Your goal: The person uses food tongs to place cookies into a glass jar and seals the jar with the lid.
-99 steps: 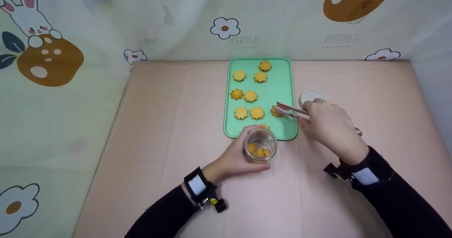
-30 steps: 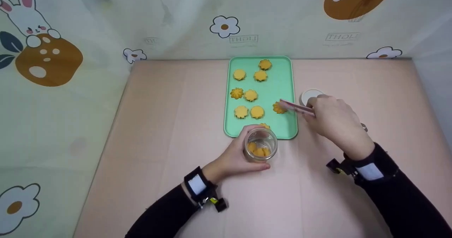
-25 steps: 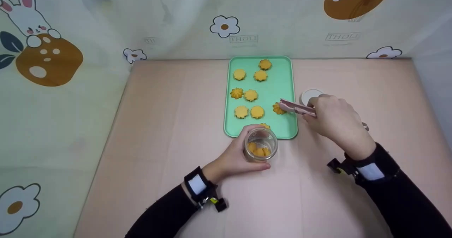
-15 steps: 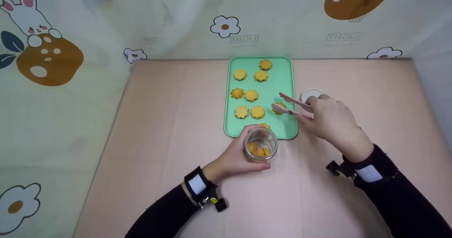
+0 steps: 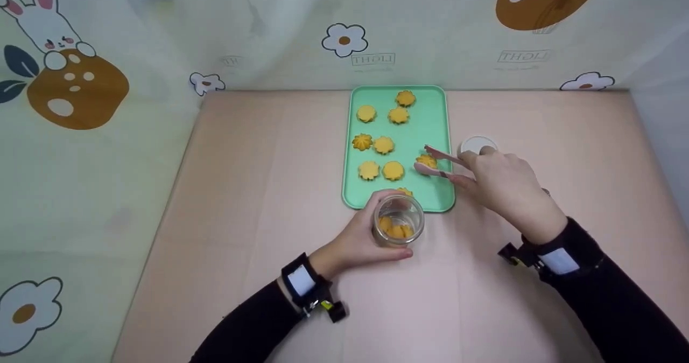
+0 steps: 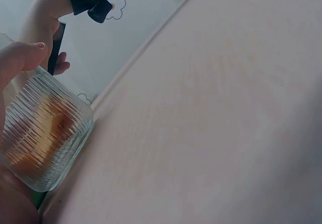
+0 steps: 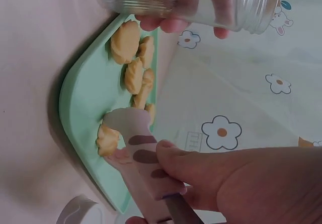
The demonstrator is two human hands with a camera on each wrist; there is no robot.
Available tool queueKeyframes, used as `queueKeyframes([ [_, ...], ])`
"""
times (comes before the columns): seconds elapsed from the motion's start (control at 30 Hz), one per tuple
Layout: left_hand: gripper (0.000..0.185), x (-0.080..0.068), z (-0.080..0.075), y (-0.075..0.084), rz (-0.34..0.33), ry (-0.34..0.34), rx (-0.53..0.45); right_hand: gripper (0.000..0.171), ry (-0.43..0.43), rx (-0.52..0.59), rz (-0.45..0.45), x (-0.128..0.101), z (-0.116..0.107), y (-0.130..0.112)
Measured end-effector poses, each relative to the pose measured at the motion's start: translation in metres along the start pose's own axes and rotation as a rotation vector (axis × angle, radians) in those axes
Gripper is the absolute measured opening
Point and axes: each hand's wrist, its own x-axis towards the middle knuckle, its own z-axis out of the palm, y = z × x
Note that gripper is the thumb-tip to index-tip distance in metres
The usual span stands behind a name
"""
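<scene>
My left hand (image 5: 359, 240) grips a ribbed glass jar (image 5: 398, 224) with several yellow cookies inside, standing on the table just in front of the green tray (image 5: 432, 119). In the left wrist view the jar (image 6: 44, 139) shows with my thumb on its rim. My right hand (image 5: 501, 184) holds pink tongs (image 5: 442, 165) over the tray's right side. The tong tips sit on either side of one flower-shaped cookie (image 5: 427, 161). The right wrist view shows the tongs (image 7: 137, 151) touching that cookie (image 7: 106, 139) on the tray (image 7: 83, 108).
Several more yellow cookies (image 5: 382, 145) lie on the tray, and one is half hidden behind the jar. A white lid (image 5: 476, 144) lies on the pink table right of the tray, behind my right hand. Patterned curtain walls enclose the table on three sides.
The tongs, earlier pressed together at the cookie, have spread apart and now straddle it. My right hand shifted slightly. The left hand and jar have stayed put.
</scene>
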Motion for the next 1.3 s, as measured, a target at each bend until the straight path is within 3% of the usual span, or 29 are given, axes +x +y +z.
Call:
queueKeyframes([
  [0.13,0.099,0.0,0.0,-0.001,0.013,0.007,0.022,0.044,-0.008,-0.008,-0.012,0.002,0.002,0.001],
  [0.47,0.099,-0.001,0.001,-0.001,0.019,0.007,0.023,0.037,0.07,-0.008,-0.067,0.002,0.009,0.005],
  [0.87,0.098,-0.001,0.001,-0.003,0.008,0.004,0.011,0.036,0.087,0.02,-0.053,0.002,0.012,0.007],
  [1.3,0.1,-0.001,0.001,-0.004,0.043,0.004,0.035,0.03,0.116,0.051,-0.06,0.0,0.009,0.01],
])
